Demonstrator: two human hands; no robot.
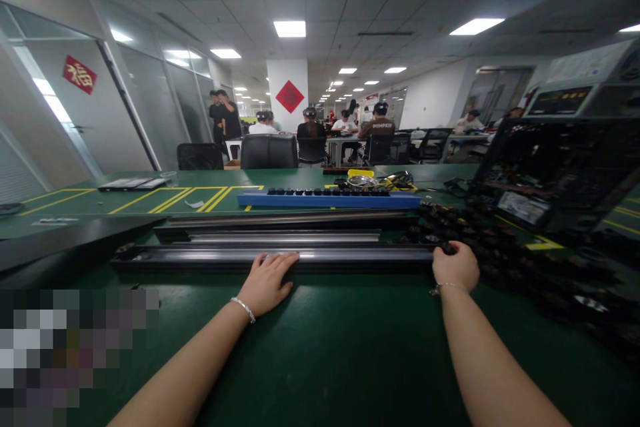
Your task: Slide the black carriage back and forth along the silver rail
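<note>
A long dark metal rail (360, 256) with a glossy upper face lies crosswise on the green tabletop (350, 353), in front of the person. The left hand (270, 280) rests palm down on its near edge, fingers loosely spread over the rail near its middle, pressing rather than gripping; a pale bracelet (243, 309) circles that wrist. Well apart from it, the right hand (456, 267) is curled at the rail's right end, thumb and fingers clamped on a small black piece (451, 249); whether that piece is joined to the rail cannot be told. Just behind the rail lie a thinner silvery strip (290, 237) and, farther back, another dark rail (290, 221). Beyond these, a blue tray (325, 201) carries a row of small black parts (313, 192), with a round metal bowl (363, 181), a yellow object and tangled black cables (399, 180) behind it. To the right, a heap of dark parts (505, 253) spreads over the tabletop before an open black equipment chassis (565, 173). Across the room, several people sit at desks and two stand by the glass partition (145, 93).
</note>
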